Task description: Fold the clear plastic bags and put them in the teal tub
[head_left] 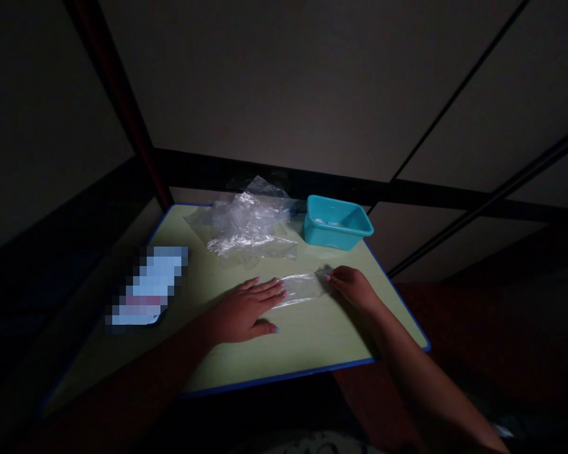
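A small clear plastic bag (pixel 301 289) lies flat on the pale green table (pixel 307 340). My left hand (pixel 246 309) rests flat on the table with its fingers stretched out, the fingertips pressing the bag's left end. At the bag's right end my right hand (pixel 353 287) is curled, its fingertips pinching the edge of the plastic. Both forearms reach in from the near edge.
A heap of crumpled clear plastic bags (pixel 246 227) lies at the back of the table. A teal plastic tub (pixel 336 222) stands at the back right. A blurred-out flat object (pixel 146 287) lies at the left. The table has a blue rim; dark surroundings.
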Demonstrator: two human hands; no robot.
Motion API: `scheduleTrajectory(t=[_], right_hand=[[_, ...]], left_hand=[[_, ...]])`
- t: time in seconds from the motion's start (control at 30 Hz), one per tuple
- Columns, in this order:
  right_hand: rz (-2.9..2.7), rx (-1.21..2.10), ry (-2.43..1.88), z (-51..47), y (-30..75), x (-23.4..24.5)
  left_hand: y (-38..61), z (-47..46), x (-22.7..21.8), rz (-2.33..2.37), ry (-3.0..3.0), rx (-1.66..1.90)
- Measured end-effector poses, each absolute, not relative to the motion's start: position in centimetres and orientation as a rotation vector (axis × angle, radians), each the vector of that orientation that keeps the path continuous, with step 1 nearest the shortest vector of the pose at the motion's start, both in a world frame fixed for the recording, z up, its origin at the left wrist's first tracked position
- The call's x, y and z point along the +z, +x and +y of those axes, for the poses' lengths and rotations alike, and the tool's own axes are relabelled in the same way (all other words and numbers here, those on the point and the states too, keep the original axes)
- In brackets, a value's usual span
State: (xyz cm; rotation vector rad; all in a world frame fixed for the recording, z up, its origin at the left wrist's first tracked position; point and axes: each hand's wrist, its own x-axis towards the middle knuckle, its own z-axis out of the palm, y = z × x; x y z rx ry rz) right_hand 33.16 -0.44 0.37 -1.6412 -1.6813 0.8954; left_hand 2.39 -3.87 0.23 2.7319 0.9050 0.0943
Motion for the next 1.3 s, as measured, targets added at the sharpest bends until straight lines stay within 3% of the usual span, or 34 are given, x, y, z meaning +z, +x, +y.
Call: scheduleTrajectory(t=[0.43, 0.77, 0.97, 1.3], right_hand=[[-1.385, 1.205, -1.474, -0.4, 32.9, 0.7], [-0.486, 1.345, -1.146, -6.4, 31.0, 0.9], [-0.457, 1.479, -1.059, -7.3, 31.2, 0.8], [-0.514, 1.417, -1.102, -5.0, 30.0, -0.6]], left_hand=[[2.7, -4.2, 0.4, 0.913, 2.741, 0.038], [2.7, -4.2, 0.2, 0.906, 2.734, 0.090], [2.8, -4.2, 0.2, 0.904, 2.732, 0.091], [2.7, -4.1, -0.2, 0.909, 2.737, 0.122]])
